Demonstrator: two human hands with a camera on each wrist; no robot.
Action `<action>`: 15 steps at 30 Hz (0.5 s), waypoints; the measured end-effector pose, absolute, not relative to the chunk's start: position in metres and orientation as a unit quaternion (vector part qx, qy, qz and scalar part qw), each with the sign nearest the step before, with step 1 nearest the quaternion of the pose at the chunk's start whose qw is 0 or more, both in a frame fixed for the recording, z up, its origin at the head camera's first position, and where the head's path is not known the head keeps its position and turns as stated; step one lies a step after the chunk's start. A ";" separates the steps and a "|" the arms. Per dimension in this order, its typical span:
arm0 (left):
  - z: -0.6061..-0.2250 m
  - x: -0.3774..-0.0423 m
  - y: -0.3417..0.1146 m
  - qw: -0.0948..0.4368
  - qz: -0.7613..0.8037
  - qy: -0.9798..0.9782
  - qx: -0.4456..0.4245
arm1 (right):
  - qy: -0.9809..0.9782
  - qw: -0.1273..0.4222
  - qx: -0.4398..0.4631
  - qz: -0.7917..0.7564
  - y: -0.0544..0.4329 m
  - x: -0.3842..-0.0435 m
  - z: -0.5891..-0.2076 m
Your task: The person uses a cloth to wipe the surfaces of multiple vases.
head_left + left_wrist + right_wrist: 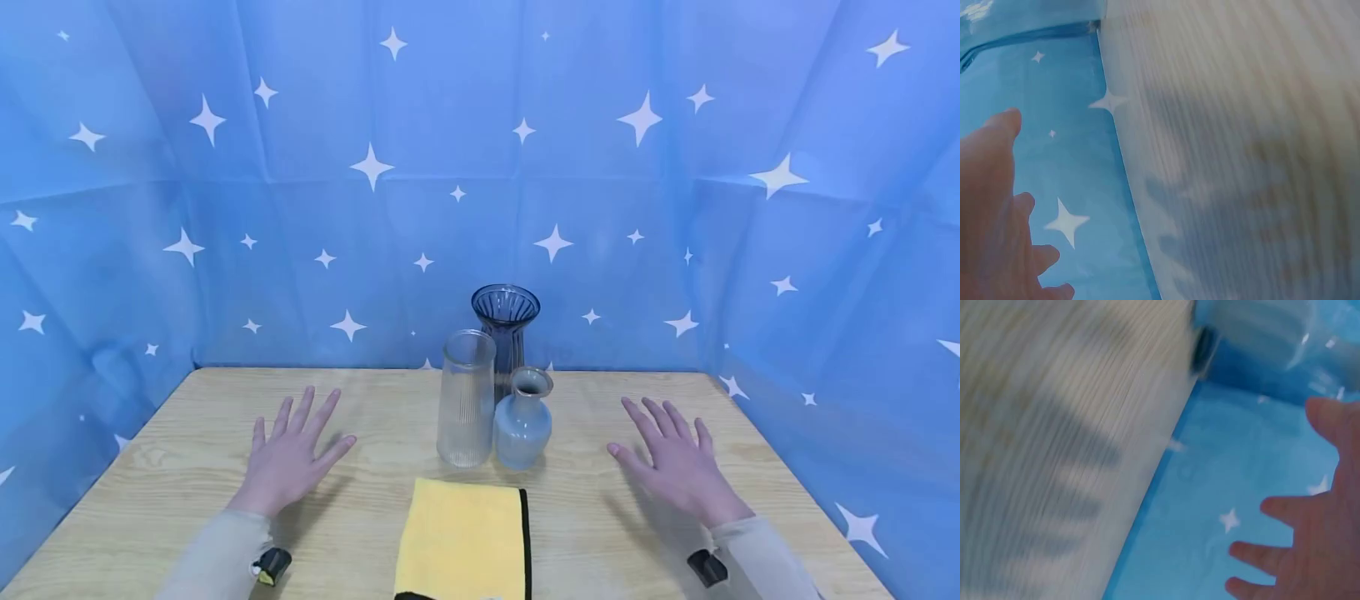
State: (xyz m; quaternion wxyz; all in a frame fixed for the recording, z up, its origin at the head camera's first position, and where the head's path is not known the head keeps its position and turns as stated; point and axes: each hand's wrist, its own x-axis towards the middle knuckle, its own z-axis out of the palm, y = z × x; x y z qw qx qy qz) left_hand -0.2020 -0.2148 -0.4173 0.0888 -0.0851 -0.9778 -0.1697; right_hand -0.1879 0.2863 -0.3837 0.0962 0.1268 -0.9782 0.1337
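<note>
My left hand (285,462) is held over the left part of the wooden table with its fingers spread, holding nothing. Over on the right, my right hand (678,467) has its fingers spread too and touches no object. Between the hands, three vases stand upright in a close group: a clear ribbed glass vase (465,408), a dark blue glass vase (506,321) behind it, and a small light blue vase (522,429) in front on the right. A folded yellow cloth (465,537) with black edging lies nearer me. Blurred vases show at the top of the right wrist view.
The pale wooden table (142,508) ends at a blue curtain (450,108) with white stars, which surrounds its back and both sides. Small dark devices are worn at the left wrist (273,566) and the right wrist (707,567). Hand shadows fall on the tabletop.
</note>
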 end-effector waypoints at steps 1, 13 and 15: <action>-0.416 -0.203 -0.213 0.090 -0.171 -0.977 -0.088 | -0.977 0.099 0.131 0.136 0.283 -0.186 -0.383; -0.420 -0.210 -0.202 0.079 -0.162 -0.978 -0.107 | -0.956 0.058 0.186 0.222 0.239 -0.166 -0.370; -0.420 -0.211 -0.200 0.081 -0.162 -0.977 -0.113 | -0.950 0.027 0.194 0.242 0.230 -0.164 -0.369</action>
